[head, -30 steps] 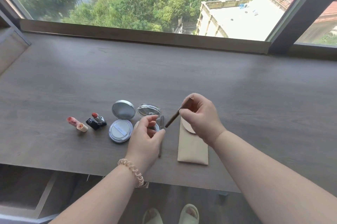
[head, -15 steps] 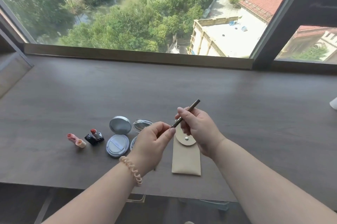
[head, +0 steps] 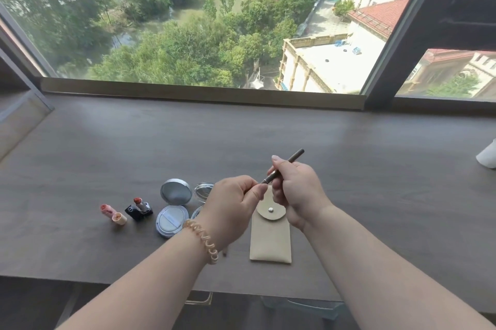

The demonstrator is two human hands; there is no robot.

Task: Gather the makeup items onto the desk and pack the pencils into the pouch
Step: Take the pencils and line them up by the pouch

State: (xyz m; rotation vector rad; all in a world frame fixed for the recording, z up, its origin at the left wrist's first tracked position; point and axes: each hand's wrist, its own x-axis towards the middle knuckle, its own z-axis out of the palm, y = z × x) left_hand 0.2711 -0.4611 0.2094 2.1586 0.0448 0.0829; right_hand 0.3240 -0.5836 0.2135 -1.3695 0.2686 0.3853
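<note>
Above the beige pouch [head: 270,238], my right hand [head: 298,193] grips a brown makeup pencil [head: 294,156] that points up to the right. My left hand [head: 230,206] pinches the pencil's lower end with thumb and forefinger. The pouch lies flat on the dark desk [head: 107,147], its snap flap at the far end. To its left sit an open silver cushion compact [head: 173,207], a clear compact [head: 204,191] partly hidden by my left hand, a black lipstick [head: 139,209] and a pink lipstick [head: 112,214]. A second pencil tip [head: 225,252] shows under my left wrist.
A window with a low sill [head: 201,91] runs along the desk's far edge. A white object [head: 487,158] stands at the right edge. A side panel [head: 18,120] rises at the far left. The desk's front edge runs below my forearms.
My left hand has come off the desk and taken the pencil's lower end. The pencil has swung to point up right. The camera has tilted up.
</note>
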